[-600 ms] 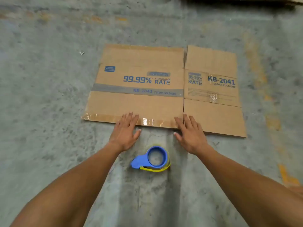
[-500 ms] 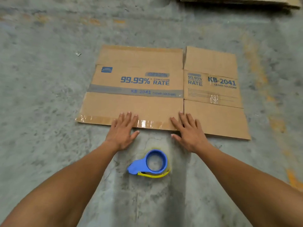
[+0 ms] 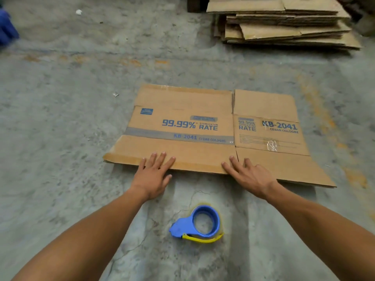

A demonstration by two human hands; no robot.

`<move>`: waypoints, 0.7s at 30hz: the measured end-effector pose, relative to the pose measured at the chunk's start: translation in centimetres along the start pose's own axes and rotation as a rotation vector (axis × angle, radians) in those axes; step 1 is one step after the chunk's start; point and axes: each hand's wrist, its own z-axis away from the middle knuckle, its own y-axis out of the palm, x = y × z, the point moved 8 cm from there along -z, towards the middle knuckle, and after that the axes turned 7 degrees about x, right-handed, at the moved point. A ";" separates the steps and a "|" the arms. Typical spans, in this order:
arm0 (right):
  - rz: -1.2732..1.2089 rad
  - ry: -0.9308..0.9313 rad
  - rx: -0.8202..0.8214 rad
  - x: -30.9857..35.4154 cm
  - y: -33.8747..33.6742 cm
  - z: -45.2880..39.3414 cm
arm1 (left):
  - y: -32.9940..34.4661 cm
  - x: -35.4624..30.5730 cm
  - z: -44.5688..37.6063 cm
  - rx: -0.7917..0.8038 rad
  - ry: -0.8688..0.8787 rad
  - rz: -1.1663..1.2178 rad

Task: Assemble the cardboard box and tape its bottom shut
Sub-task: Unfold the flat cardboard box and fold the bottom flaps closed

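Fingers spread flat, left hand (image 3: 152, 175) and right hand (image 3: 248, 175) pressing the near edge of the flattened brown printed cardboard box (image 3: 203, 134), grip unchanged since earlier, box lengthwise left-right on grey concrete floor (image 3: 60, 138), blue-and-yellow tape dispenser (image 3: 197, 225) just nearer than box, now a stack of flat cardboard (image 3: 284, 23) beyond it.

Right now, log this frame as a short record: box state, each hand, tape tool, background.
box: flattened cardboard box lying flat on the concrete floor, not yet opened
left hand: open, fingers spread on the box's near edge
right hand: open, flat on the near edge by the flap slit
tape tool: blue tape dispenser on the floor between the forearms, untouched
background: stack of flat cardboard, far right
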 end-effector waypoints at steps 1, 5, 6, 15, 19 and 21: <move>-0.004 0.009 -0.011 -0.4 -0.5 0.2 | -0.7 0.2 0.0 -0.041 -0.012 0.013; -0.019 0.050 -0.025 -1.4 -3.3 1.0 | -4.1 1.0 0.5 -0.197 -0.107 0.089; -0.029 0.057 -0.038 -1.6 -4.2 1.3 | -5.0 1.2 0.9 -0.250 -0.159 0.137; -0.115 0.143 -0.328 -2.3 -12.9 5.1 | -8.0 4.1 2.9 -0.526 -0.524 1.365; -0.173 0.124 -0.439 -2.7 -14.7 7.2 | -9.3 2.7 2.5 -0.508 -0.456 1.679; -0.200 0.106 -0.488 -2.9 -15.3 8.4 | -10.2 2.1 2.6 -0.528 -0.387 1.747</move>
